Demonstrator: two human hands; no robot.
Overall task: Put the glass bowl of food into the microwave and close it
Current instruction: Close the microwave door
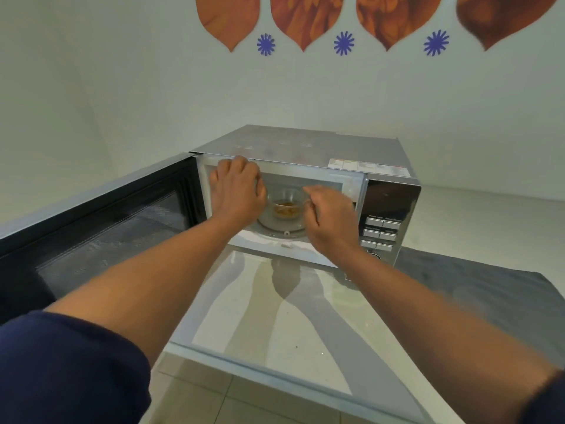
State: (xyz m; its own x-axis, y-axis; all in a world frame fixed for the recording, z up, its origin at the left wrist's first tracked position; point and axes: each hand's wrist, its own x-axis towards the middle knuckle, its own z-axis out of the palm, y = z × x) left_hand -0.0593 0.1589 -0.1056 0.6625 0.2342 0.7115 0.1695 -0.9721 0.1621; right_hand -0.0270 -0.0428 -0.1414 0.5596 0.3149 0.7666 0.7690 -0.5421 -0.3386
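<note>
A silver microwave (388,206) stands on a white counter with its door (101,228) swung wide to the left. Inside the cavity a clear glass bowl (286,206) with brownish food sits over the turntable. My left hand (237,191) curls around the bowl's left rim. My right hand (331,218) pinches its right rim. Both hands are inside the cavity opening, and they hide the bowl's sides. Whether the bowl rests on the turntable or hangs just above it I cannot tell.
The microwave's button panel (380,232) is on its right front. A grey cloth (477,289) lies under and to the right of the microwave. The counter's front edge (275,371) is near me, with tiled floor below. A wall stands close behind.
</note>
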